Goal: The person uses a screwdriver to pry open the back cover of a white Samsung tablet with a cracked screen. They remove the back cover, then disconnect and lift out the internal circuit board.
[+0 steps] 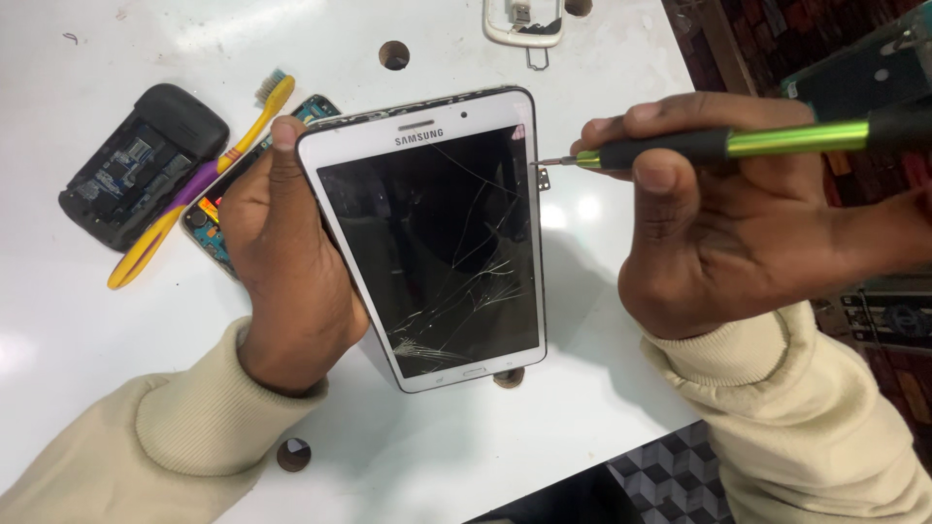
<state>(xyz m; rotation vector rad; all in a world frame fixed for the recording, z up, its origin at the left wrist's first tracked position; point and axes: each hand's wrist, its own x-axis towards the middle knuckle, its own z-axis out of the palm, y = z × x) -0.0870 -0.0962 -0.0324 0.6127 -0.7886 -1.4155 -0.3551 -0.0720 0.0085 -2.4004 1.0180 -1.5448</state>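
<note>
**White tablet with cracked glass, gripped at its left edge while a screwdriver tip meets its right edge**

White plastic frames the tablet [427, 238], whose dark screen is cracked in a web running from the upper right down to the lower left. It lies near the middle of the white table [87, 340], tilted slightly, its top end toward the far edge and its bottom end toward the near edge.

Few things here could hold anything. An opened black phone shell [136, 160] near the table's left side shows its bare inner compartment with a label inside; a white frame piece [522, 24] at the far edge has a small metal part within its opening.

The left hand [282, 262] is clamped on the tablet's left edge, thumb tip pressed at the top left corner, fingers hidden beneath the device. The right hand [718, 218] is closed around a screwdriver [718, 146] with a black grip and green metallic shaft, thumb on top. Its fine tip touches the tablet's right edge near the upper corner, so the tablet sits between the two hands.

A yellow and purple toothbrush [194, 184] lies across the black shell and a circuit board [216, 228] just behind the left hand. Round holes dot the table.
</note>
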